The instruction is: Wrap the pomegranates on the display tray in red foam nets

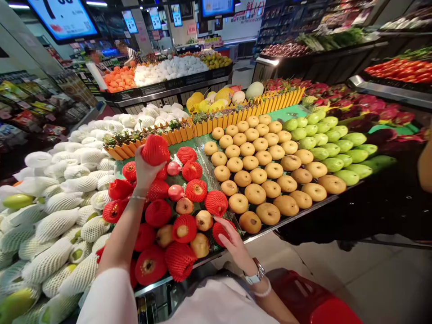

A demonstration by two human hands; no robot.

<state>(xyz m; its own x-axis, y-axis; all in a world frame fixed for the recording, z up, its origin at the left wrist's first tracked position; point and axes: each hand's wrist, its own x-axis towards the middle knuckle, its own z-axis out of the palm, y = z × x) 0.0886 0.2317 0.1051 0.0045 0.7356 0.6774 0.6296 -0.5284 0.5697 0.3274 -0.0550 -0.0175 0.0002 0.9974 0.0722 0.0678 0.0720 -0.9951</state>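
My left hand (143, 170) is raised over the fruit display, its fingers wrapped round a fruit in a red foam net (155, 150). My right hand (232, 240) rests at the display's front edge, fingers closed on another red-netted fruit (219, 230). Between the hands lie several apples (175, 192), some in red foam nets (196, 190) and some bare. Both arms wear white sleeves; a bracelet is on the left wrist and a watch on the right.
Mangoes in white foam nets (54, 225) fill the left. Brown pears (263, 171) and green fruit (337, 148) lie to the right. A red basket (313, 301) sits low by my right arm. A person's arm (425, 166) shows at the right edge. More produce stands behind.
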